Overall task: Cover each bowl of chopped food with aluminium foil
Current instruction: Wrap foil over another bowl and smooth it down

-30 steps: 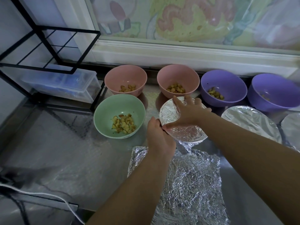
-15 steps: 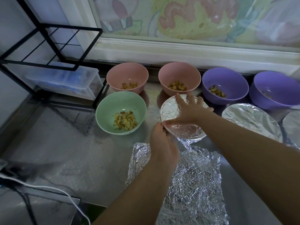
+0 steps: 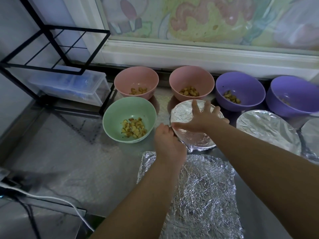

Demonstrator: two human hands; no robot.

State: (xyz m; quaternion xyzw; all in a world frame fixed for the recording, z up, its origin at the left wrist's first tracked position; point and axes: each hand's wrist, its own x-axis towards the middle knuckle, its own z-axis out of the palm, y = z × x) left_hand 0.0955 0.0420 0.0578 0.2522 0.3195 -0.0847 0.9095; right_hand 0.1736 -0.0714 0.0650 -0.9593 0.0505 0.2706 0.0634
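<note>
Since a moment ago the right hand [image 3: 203, 121] has spread its fingers wider; it lies flat, palm down, on the foil-covered bowl [image 3: 183, 112], pressing the top and holding nothing. The left hand [image 3: 168, 144] sits against that bowl's near-left rim, knuckles up. Its fingertips are hidden, so I can't tell whether it pinches the foil.

That bowl stands mid-counter, just right of the open green bowl [image 3: 120, 114] of chopped food. Farther back stand the left pink bowl [image 3: 136, 78], right pink bowl [image 3: 191, 76], near purple bowl [image 3: 241, 83] and far-right purple bowl [image 3: 296, 90], all uncovered. A second covered bowl [image 3: 267, 130] sits to the right, and a crumpled foil sheet [image 3: 203, 195] lies nearest.
</note>
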